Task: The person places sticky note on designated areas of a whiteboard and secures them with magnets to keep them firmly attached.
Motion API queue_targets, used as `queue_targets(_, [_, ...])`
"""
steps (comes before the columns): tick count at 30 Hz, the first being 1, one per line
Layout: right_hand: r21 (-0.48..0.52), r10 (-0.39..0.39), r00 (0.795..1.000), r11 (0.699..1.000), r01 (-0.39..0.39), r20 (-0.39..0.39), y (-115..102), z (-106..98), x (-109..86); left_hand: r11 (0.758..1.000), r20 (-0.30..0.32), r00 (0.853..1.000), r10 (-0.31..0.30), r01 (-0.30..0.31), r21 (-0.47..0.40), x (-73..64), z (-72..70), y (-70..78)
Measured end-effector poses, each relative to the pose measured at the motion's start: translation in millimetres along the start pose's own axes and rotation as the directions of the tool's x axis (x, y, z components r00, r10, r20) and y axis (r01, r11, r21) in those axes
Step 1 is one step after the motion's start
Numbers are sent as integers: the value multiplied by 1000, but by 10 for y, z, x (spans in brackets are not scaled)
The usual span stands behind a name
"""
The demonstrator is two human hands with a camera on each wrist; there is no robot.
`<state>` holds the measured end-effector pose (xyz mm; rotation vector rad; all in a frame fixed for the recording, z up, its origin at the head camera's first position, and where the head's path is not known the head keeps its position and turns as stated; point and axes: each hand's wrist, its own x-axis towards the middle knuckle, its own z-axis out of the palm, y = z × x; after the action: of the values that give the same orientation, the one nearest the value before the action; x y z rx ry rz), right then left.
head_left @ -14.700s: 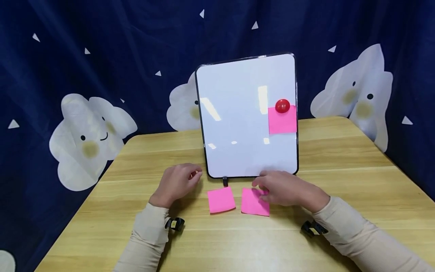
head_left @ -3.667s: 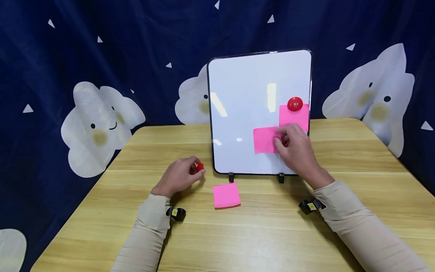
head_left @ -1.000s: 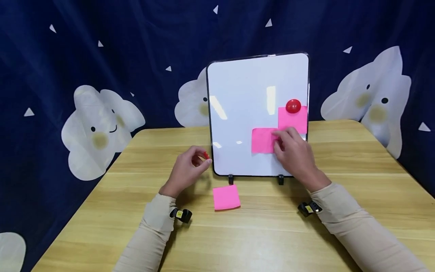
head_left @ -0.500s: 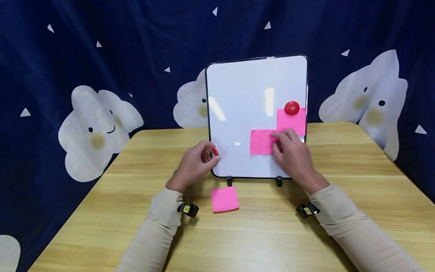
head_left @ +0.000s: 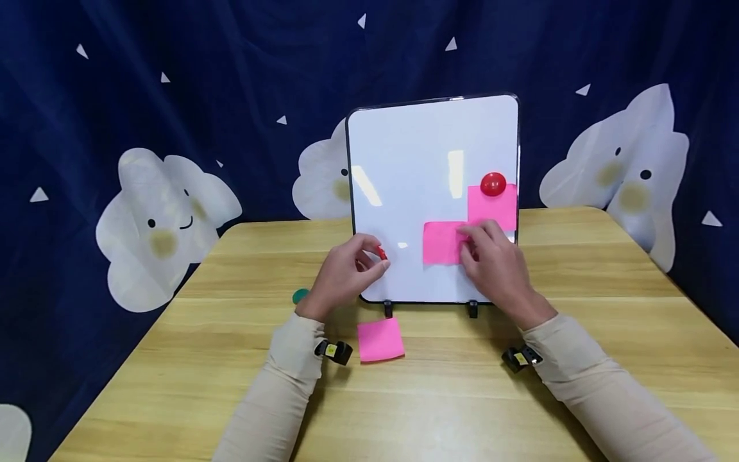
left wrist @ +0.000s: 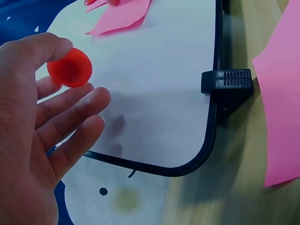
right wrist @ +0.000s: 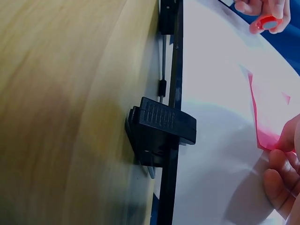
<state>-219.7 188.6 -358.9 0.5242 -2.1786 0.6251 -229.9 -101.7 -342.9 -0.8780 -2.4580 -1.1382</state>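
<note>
My left hand [head_left: 346, 273] pinches a round red magnet [left wrist: 70, 68] between thumb and index finger, in front of the whiteboard's lower left part. The magnet's pale underside shows in the right wrist view. With my right hand [head_left: 498, 269] I hold a pink sticky note [head_left: 441, 244] by its right side, up against the whiteboard [head_left: 404, 160]. Above and right of it, a second pink sticky note [head_left: 491, 204] hangs under another red magnet [head_left: 493, 184]. My right fingers overlap that note's lower edge in the head view.
The whiteboard leans on a stand with two black clips [head_left: 389, 309] at its bottom edge. One more pink note [head_left: 381, 341] lies on the wooden table [head_left: 439, 410] before it. A green disc [head_left: 300, 296] lies left of my left wrist. A dark blue curtain [head_left: 231, 77] hangs behind.
My right hand has lifted a note from the table onto the board. My left hand has picked up a red magnet and moved right, in front of the board, uncovering the green disc.
</note>
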Motion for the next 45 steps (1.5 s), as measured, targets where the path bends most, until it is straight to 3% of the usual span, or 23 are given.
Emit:
queue_targets(12, [-10,1,1000,1000,-1,0,-5,8,-3,998,-13,999,40,-39,51,130,128,86])
queue_targets(23, [-23,6,1000,1000,-6,1,-2,7,-6,998,-24,998,60,-60,13,217,204,190])
queue_targets(39, [-22,4,1000,1000,-4,-20,4,10,-17,991,-69,989,129,-127,31,346,336,275])
queue_targets(45, [-14,10,1000,1000,-11,-14,10,22,-21,992,-77,990,119,-115,54,397,394,315])
